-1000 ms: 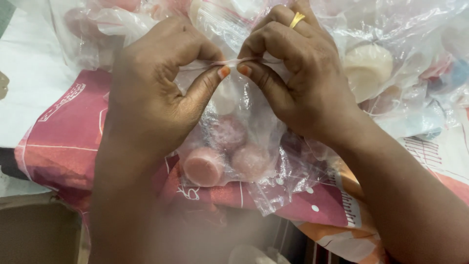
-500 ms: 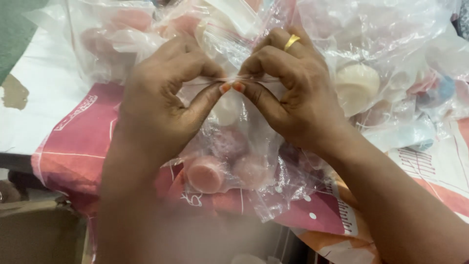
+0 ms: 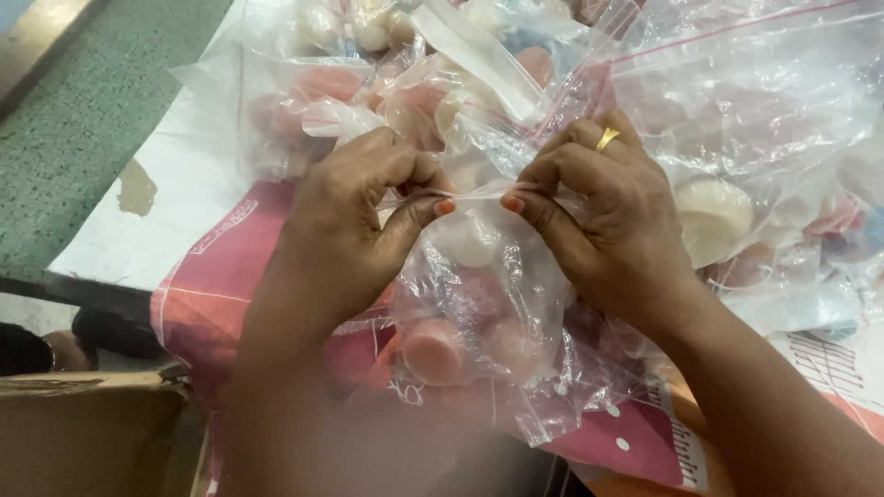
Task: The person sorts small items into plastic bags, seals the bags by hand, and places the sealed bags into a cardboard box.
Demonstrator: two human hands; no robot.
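Note:
My left hand [image 3: 354, 225] and my right hand [image 3: 603, 216] both pinch the top strip of a small clear zip bag [image 3: 479, 304], thumbs facing each other a short gap apart. The bag hangs below the hands and holds a few round pink pieces [image 3: 433, 350] and a whitish one. A gold ring sits on a finger of my right hand.
A heap of clear plastic bags [image 3: 700, 101] with pink, white and blue round pieces lies behind the hands. A red and white printed sheet [image 3: 216, 276] lies under them on a white table [image 3: 175, 221]. A cardboard box [image 3: 87, 428] is at lower left, green floor at upper left.
The view has shifted, so hands and bag now sit lower and further right. My thumbs have drawn slightly apart along the bag's top strip. The grip is unchanged.

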